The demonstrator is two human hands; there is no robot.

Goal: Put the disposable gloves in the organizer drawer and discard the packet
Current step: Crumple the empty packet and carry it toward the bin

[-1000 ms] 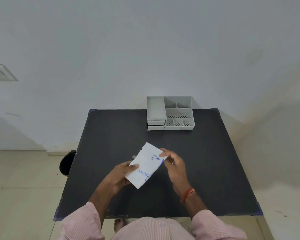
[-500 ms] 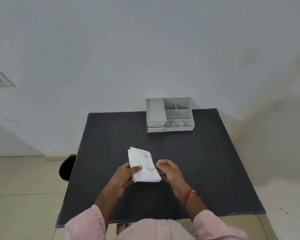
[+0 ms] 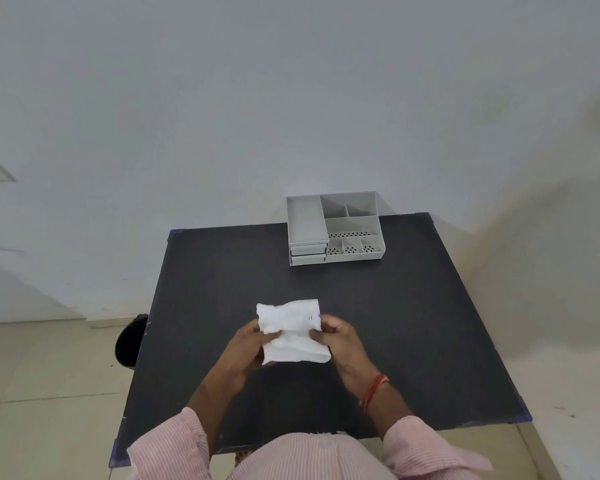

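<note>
I see the white packet (image 3: 293, 330) held above the near middle of the black table (image 3: 413, 323), its long axis running roughly toward and away from me, top edge aimed at the far side. My left hand (image 3: 248, 348) has fingers closed on its left edge; my right hand (image 3: 338, 339) pinches the right edge, where blurred blue print shows. The paper looks crumpled. Well apart, at the table's far edge, the grey organizer (image 3: 335, 227) stands with its open compartments showing nothing inside and its two small drawers (image 3: 308, 254) pushed in. A dark bin (image 3: 130, 341) sits on the floor left of the table.
</note>
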